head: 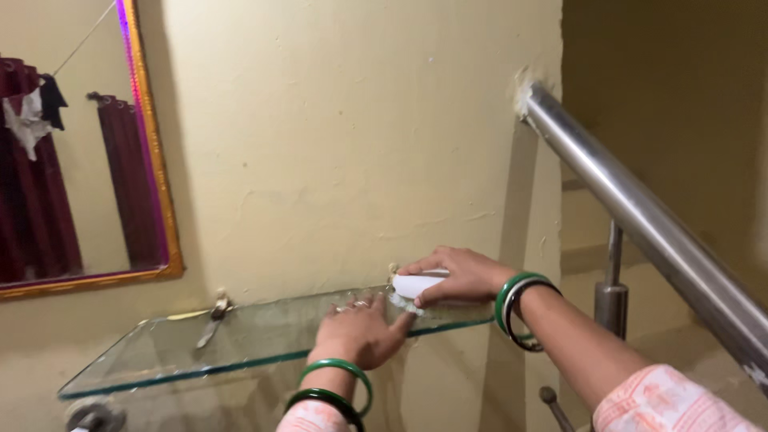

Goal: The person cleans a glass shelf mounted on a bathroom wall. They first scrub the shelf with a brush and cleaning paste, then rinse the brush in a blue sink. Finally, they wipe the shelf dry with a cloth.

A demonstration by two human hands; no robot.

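Scrubbing a clear glass wall shelf (240,340) at its right end.
Right hand (464,276) fingers clamp a white plastic brush (414,288); left hand (364,330) lies flat, fingers together. Pressing hard might loosen the shelf's brackets.

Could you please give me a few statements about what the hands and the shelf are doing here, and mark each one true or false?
1. The right hand holds a small white scrubbing brush on the clear glass wall shelf. True.
2. The left hand grips the slanted steel stair handrail. False: it rests flat on the glass shelf, beside the brush.
3. A gold-framed wall mirror hangs above the shelf's left end. True.
4. Both wrists are bare. False: each wears green bangles.
5. The brush is at the shelf's left end. False: it is near the right end.
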